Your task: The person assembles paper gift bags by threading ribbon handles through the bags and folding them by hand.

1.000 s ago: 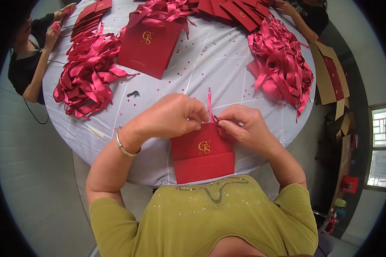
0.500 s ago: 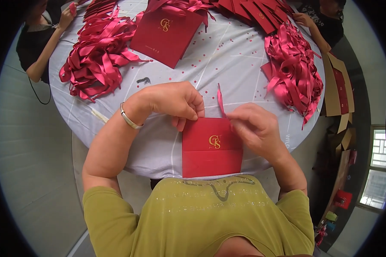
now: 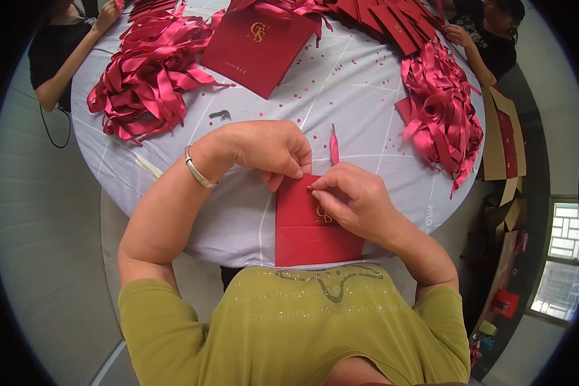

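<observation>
In front of me a red paper gift bag [image 3: 315, 248] with a gold emblem lies flat at the table's near edge. My left hand [image 3: 276, 153] is closed on its upper left corner, thumb on top and fingers behind. Over the bag's upper part, my right hand [image 3: 350, 196] pinches a small tip of ribbon close to the left thumb, covering part of the emblem. A length of pink-red ribbon [image 3: 334, 147] sticks up beyond the right hand. How it runs under that hand is hidden.
Ribbon heaps lie left [image 3: 149, 87] and right [image 3: 441, 112]. A larger red bag [image 3: 257, 55] is at the far middle, beside fanned red bags [image 3: 392, 27]. Small red paper dots and a black scrap [image 3: 220, 115] dot the cloth. Two people work across; a carton [image 3: 495, 145] stands right.
My right hand has moved left from the bag's upper right corner across its top, toward my left hand. My left hand keeps its hold on the corner.
</observation>
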